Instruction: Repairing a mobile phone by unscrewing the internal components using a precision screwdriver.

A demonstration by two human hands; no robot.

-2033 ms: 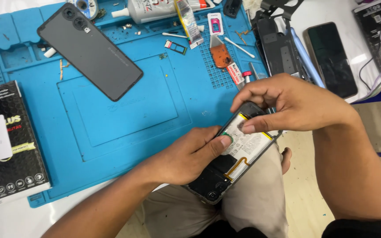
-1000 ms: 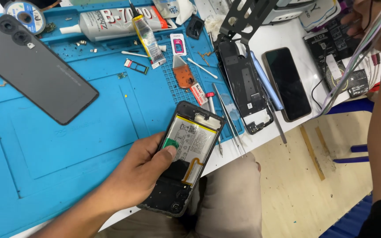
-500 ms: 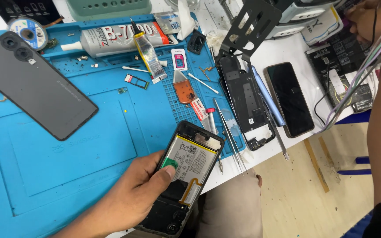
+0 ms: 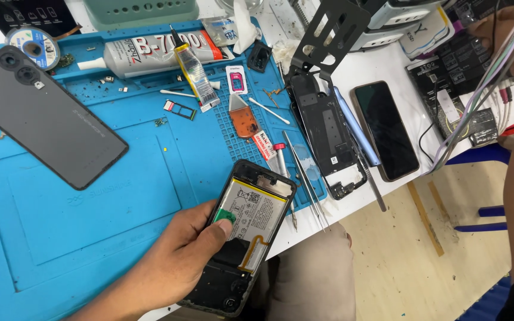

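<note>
My left hand [image 4: 176, 258] grips an opened phone [image 4: 224, 282] with no back cover, held over the front edge of the blue work mat [image 4: 90, 226]. The thumb presses a green tab at the lower corner of the phone's white battery [image 4: 257, 208]. My right hand [image 4: 504, 32] is far off at the top right, among a bundle of thin cables [image 4: 477, 107], with its forearm running down the right edge. The cables and the frame edge hide its fingers.
A grey back cover [image 4: 43, 119] lies on the mat's left. A glue tube [image 4: 150, 50], an orange pick [image 4: 245, 122] and tweezers [image 4: 304, 175] lie nearby. A black phone frame [image 4: 328, 128] and a dark-screened phone [image 4: 385, 128] rest on the white table.
My right hand has left the opened phone and gone up to the cables at the right. The left hand keeps the phone, thumb still on the battery corner.
</note>
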